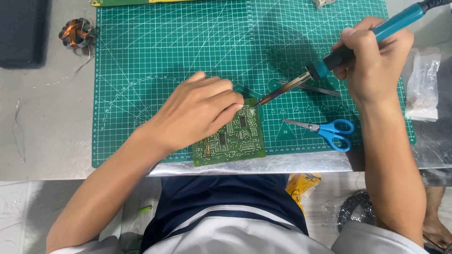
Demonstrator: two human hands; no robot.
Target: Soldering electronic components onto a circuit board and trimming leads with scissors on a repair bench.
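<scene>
Bench as seen from beside the worker, left to right. One copper-wound coil (75,33), well out past the left hand on the bare grey table (47,117). One green cutting mat (165,56), under both hands. Left hand (197,113): fingers curled down and pinched together on the upper edge of one green circuit board (235,138), which lies at the mat's near edge, partly beneath that hand; whether something thin is pinched there, I cannot tell. Right hand (372,61): closed in a pen grip round one blue-handled soldering iron (329,61), its tip angled down to the board's top corner, just beside the left fingertips. Step in hand, by my reading: soldering a joint at that corner; next calls for a steady tip and a pinned board. One pair of metal tweezers (315,88) and one pair of blue-handled scissors (322,128), below the right hand. One clear plastic bag (423,84), right of the wrist.
</scene>
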